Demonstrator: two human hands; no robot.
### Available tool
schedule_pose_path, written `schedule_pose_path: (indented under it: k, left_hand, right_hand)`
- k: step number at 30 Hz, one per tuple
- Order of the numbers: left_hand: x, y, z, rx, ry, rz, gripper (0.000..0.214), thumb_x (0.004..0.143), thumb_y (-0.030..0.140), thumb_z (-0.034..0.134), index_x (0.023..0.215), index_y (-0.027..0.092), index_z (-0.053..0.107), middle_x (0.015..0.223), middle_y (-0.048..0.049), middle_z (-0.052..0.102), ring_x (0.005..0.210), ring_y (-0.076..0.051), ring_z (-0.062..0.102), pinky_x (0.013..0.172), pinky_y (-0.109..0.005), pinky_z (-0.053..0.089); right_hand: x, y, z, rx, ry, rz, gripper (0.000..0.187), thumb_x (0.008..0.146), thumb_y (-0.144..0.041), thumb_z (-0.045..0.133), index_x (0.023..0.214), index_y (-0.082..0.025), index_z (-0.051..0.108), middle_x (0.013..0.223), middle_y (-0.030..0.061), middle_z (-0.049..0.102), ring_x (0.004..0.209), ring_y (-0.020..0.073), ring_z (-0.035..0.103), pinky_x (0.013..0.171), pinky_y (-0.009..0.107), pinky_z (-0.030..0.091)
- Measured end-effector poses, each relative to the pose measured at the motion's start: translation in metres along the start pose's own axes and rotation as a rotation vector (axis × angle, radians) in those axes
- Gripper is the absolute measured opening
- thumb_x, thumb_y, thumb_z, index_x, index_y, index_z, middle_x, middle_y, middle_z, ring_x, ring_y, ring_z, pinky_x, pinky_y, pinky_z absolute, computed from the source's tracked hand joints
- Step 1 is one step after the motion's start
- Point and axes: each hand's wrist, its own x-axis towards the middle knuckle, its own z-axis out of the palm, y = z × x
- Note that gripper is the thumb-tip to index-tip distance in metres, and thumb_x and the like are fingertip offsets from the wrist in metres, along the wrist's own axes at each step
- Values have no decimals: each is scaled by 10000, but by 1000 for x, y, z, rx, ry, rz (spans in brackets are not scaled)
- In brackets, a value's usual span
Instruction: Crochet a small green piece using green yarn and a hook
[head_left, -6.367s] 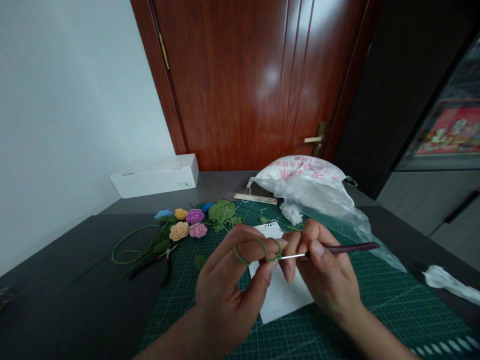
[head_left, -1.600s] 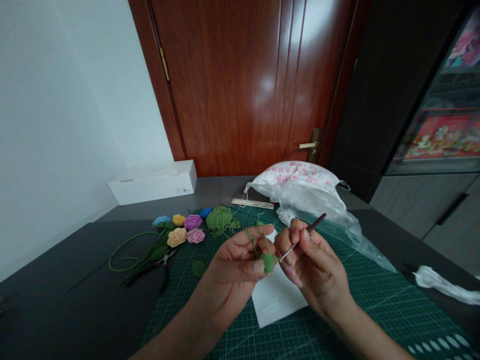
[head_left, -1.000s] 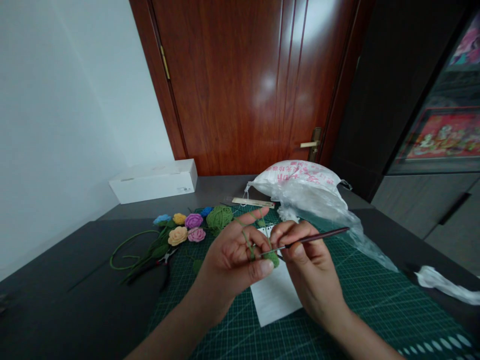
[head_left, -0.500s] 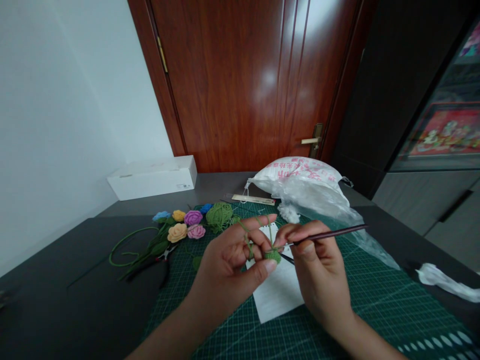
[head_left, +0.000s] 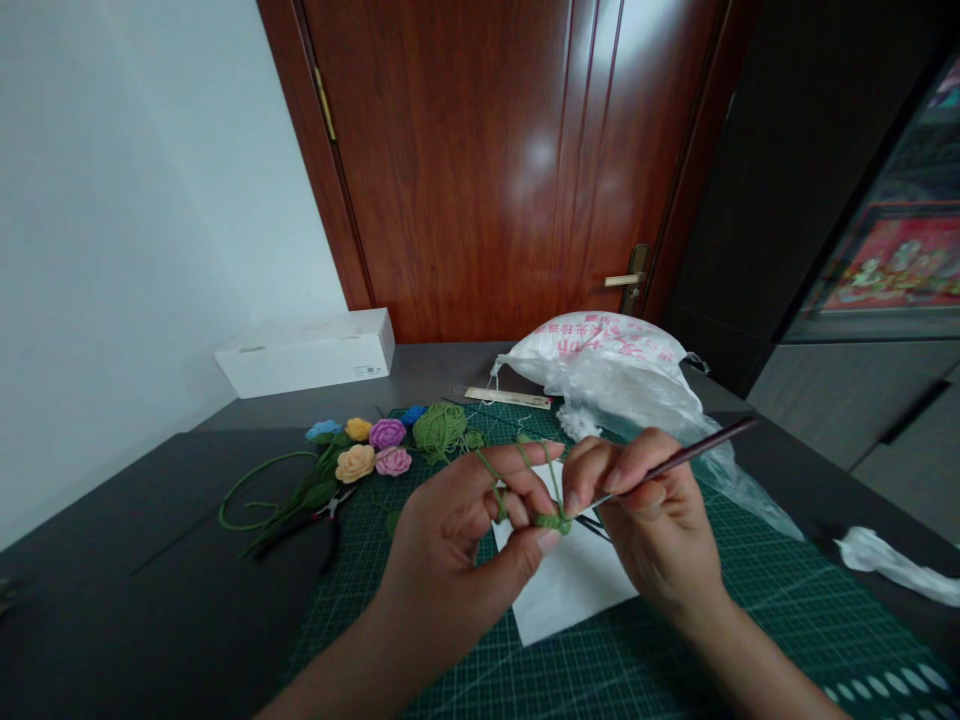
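Between its thumb and fingers my left hand (head_left: 469, 540) pinches a small green crochet piece (head_left: 553, 522). Green yarn (head_left: 556, 475) runs over the raised index finger and wraps round the other fingers. My right hand (head_left: 652, 520) grips a crochet hook (head_left: 701, 447) with a dark handle, its thin metal shaft pointing left at the piece. The hook's tip is too small to make out among the stitches. Beneath both hands is a white sheet of paper (head_left: 574, 595), with a dark slim tool (head_left: 594, 526) partly hidden behind the right fingers.
A green cutting mat (head_left: 465, 660) covers the table's middle. Left lie crocheted flowers (head_left: 355, 463), pliers (head_left: 330, 505) and a green yarn ball (head_left: 440, 430). Behind are a white box (head_left: 311, 355), a ruler-like strip (head_left: 508, 397) and a white stuffing bag (head_left: 600, 345).
My right hand has shifted slightly right, and the hook's handle now tilts more steeply upward. The green piece has turned in my left fingers and moved slightly right.
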Motion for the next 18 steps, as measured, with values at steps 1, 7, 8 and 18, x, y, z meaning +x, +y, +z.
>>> schedule_pose_path:
  k: [1,7,8,18]
  left_hand:
    - [-1,0,0,29,7,12,275,762,-7,699,907,227,678,828,11,706,993,-172,719,766,-216,582]
    - [-6,0,-1,200,-6,168,330,813,-2,690,1003,266,660,879,19,686,1030,-190,699,937,-322,550]
    - [-7,0,-1,220,-17,187,349,826,3,683,1038,278,652,892,22,672,953,-173,696,893,-315,556]
    - [-13,4,3,255,-37,274,475,853,-30,612,1193,299,575,924,14,629,750,-130,601,770,-288,540]
  right_hand:
    - [0,-1,-1,-23,-14,-16,123,1022,-382,593,1001,-284,663,838,18,748,816,206,665,786,385,495]
    - [-3,-2,7,34,56,59,136,1006,-423,608,968,-297,645,823,10,732,796,211,661,766,393,504]
    - [-4,-1,10,72,86,96,146,1006,-433,606,959,-298,636,823,6,727,786,206,656,754,382,501]
    - [-6,3,21,346,159,321,265,952,-493,665,833,-283,556,680,-37,632,659,186,560,709,356,497]
